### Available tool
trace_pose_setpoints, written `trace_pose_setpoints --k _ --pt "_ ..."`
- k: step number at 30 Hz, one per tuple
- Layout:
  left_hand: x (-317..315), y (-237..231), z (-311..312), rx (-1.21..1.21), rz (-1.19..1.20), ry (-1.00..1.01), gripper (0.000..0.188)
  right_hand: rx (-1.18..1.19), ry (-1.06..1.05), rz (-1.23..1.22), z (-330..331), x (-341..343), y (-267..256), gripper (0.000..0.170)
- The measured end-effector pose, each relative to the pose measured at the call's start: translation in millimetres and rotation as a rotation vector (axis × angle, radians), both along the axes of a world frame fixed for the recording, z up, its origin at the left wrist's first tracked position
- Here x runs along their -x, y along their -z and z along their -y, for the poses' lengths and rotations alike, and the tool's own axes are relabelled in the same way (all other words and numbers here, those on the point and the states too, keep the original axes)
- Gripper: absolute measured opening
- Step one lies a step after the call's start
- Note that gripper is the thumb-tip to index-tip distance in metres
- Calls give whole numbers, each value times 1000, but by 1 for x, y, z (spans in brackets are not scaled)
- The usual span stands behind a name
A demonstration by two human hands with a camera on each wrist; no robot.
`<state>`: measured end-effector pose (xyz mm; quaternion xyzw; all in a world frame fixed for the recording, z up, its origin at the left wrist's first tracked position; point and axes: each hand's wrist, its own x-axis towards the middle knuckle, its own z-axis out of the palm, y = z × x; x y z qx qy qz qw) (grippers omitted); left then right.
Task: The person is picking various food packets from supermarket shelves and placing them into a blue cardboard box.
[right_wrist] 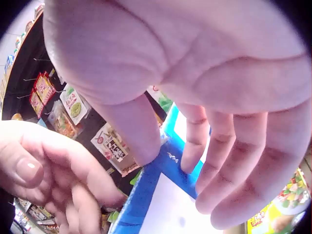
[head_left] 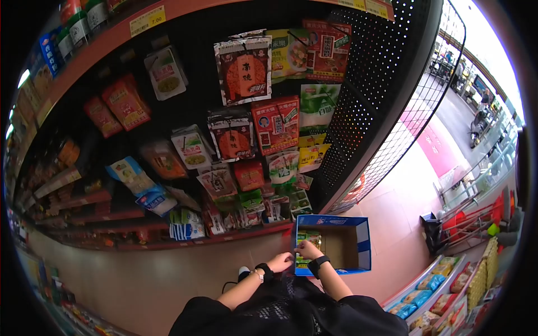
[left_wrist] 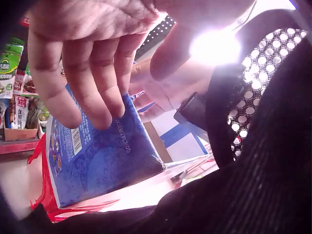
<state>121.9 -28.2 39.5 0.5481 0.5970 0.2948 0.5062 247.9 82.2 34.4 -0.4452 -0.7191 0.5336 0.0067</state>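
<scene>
A blue cardboard box (head_left: 343, 243) with a pale brown inside stands open-topped below the shelves. Green and yellow packets (head_left: 302, 264) lie along its left side. My right hand (head_left: 307, 250) grips the box's left wall, thumb on the outer face and fingers inside, as the right wrist view shows. My left hand (head_left: 280, 262) is just outside that same wall. In the left wrist view its fingers (left_wrist: 95, 100) hang nearly straight, overlapping the blue printed side (left_wrist: 114, 151). Nothing is held in the left hand.
Hanging seasoning packets (head_left: 244, 73) fill the dark shelf rack ahead. A perforated metal end panel (head_left: 358, 95) rises to the right of them. At lower right stands a rack of bagged goods (head_left: 431, 281), with a red trolley (head_left: 459, 229) beyond it.
</scene>
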Motion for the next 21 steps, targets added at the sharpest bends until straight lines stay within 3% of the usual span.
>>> trace_pose_setpoints --k 4,9,12,15,16,21 --pt "22 0 -1 -34 2 118 24 -181 140 26 14 7 -5 22" --pt "65 -4 9 -51 19 205 21 -362 478 149 48 28 -12 22" --pt "95 1 19 -62 21 227 20 -352 599 215 60 44 -32 25" --pt "121 1 34 -32 33 226 20 -366 694 167 61 54 -30 17" --pt "131 1 40 -17 36 227 19 -254 712 127 60 55 -27 17" --pt "174 -7 68 7 -17 134 19 -248 764 127 58 62 -11 19"
